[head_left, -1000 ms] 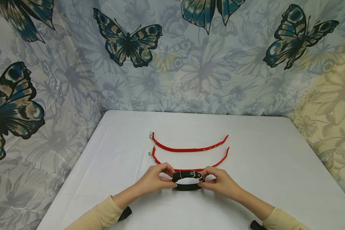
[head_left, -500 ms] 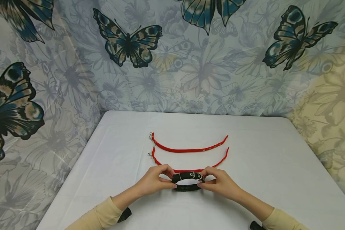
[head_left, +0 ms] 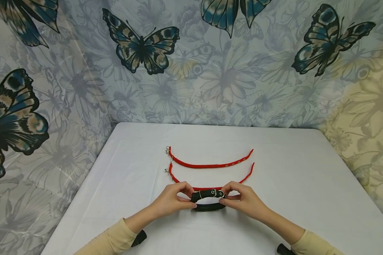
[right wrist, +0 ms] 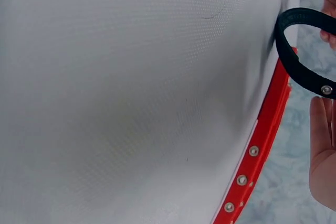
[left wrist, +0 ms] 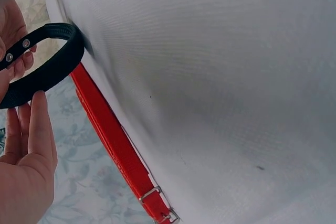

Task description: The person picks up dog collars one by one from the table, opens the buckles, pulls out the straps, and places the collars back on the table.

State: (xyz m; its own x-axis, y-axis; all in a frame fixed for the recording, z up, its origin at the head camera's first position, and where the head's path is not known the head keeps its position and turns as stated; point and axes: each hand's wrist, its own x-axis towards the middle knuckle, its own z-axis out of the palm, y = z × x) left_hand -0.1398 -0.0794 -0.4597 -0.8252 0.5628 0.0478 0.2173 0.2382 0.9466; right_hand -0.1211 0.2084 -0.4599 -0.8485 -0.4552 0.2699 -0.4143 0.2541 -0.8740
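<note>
A black collar (head_left: 209, 206) with a metal buckle and eyelets is bent into a loop just above the table, in front of the nearer red collar. My left hand (head_left: 175, 196) pinches its left end between thumb and fingers. At the other end, my right hand (head_left: 244, 199) pinches the strap beside the buckle. The left wrist view shows the loop of the black collar (left wrist: 58, 74), with fingers (left wrist: 39, 124) under its lower edge. In the right wrist view, metal eyelets show on the black collar (right wrist: 299, 69), above the right fingers (right wrist: 319, 124).
Two red collars lie stretched out on the white table (head_left: 290, 170), buckles to the left and tips to the right. The farther red collar (head_left: 207, 166) shows whole; the nearer red collar (head_left: 175, 179) is partly hidden. Butterfly-printed fabric (head_left: 226, 88) hangs behind the table.
The right hand's fingers have shifted slightly upward on the strap by the buckle. The left hand and both red collars stay where they were.
</note>
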